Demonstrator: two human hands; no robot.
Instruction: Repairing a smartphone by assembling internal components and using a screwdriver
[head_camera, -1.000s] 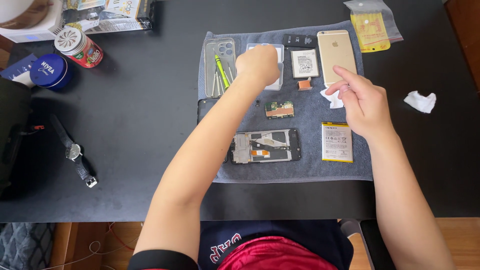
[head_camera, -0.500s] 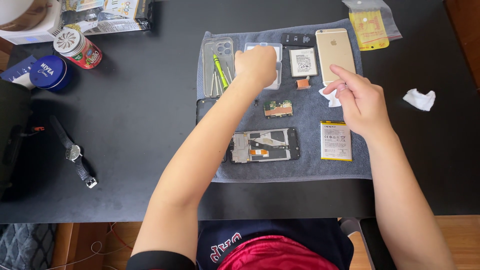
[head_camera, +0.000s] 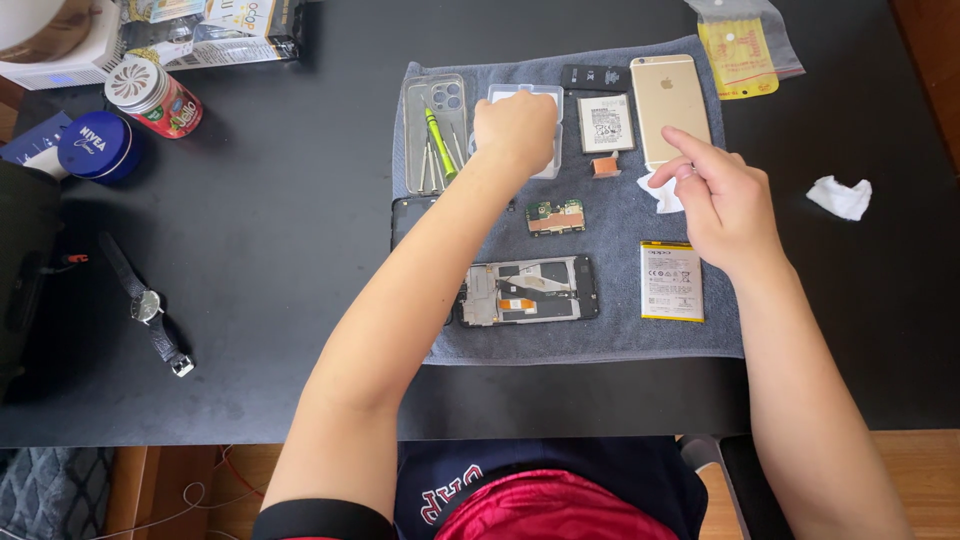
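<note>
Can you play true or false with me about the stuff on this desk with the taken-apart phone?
1. The left hand rests on a clear plastic tray at the top of the grey cloth. True.
2. The right hand grips the green screwdriver. False: the green screwdriver lies in the clear phone case; the right hand touches a small white wipe.
3. The gold phone lies on the cloth. True.
4. The wristwatch sits on the cloth. False: the wristwatch lies on the black desk, left of the cloth.
5. The opened phone frame lies between the arms. True.
</note>
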